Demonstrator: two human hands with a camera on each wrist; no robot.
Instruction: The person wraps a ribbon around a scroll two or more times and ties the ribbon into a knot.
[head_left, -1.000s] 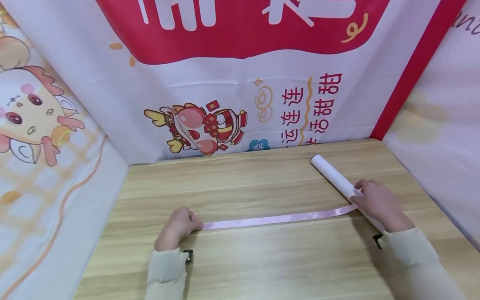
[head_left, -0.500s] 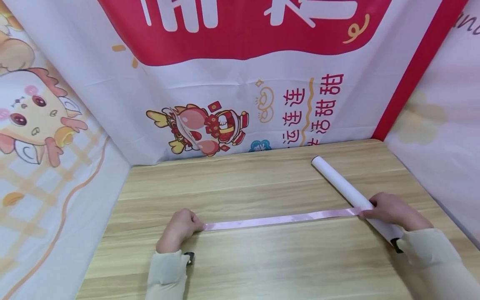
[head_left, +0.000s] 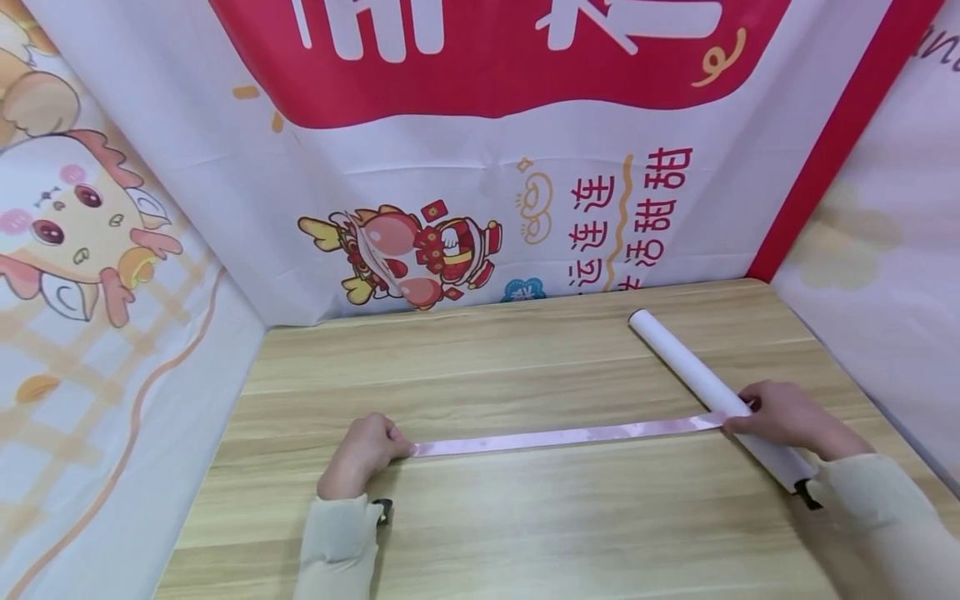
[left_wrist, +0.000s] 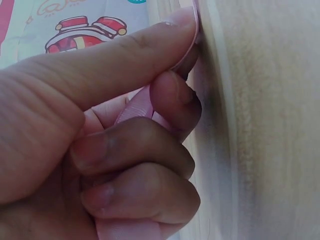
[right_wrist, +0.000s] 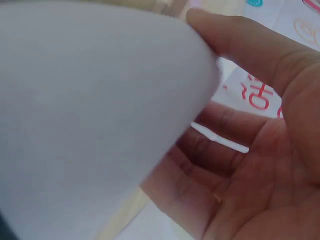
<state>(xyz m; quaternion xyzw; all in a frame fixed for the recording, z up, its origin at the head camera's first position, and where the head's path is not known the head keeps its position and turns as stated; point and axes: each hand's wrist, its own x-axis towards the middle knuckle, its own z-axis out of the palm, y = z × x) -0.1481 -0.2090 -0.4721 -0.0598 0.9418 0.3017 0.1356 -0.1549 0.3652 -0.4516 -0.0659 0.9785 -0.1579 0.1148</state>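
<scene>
A pink satin ribbon [head_left: 562, 437] stretches nearly straight between both hands, just over the tabletop. My left hand [head_left: 365, 450] pinches its left end between thumb and forefinger. In the left wrist view more pink ribbon [left_wrist: 134, 107] runs through the curled fingers of that hand [left_wrist: 125, 130]. On the right, a long white tube [head_left: 686, 365] lies slanted across the table. My right hand [head_left: 783, 417] grips it near the ribbon's right end, thumb on one side and fingers beneath. The white tube [right_wrist: 100, 100] hides part of the fingers in the right wrist view.
The wood-grain table [head_left: 525, 367] ends at a white and red printed cloth [head_left: 450, 150] hanging behind it. More printed cloth walls stand left [head_left: 112, 317] and right [head_left: 885, 275]. Dark wrist mounts show at both sleeves.
My right hand has slid along the tube to the right and nearer, pulling the ribbon's right end slightly rightward. More of the tube's near part shows. My left hand stays almost in place.
</scene>
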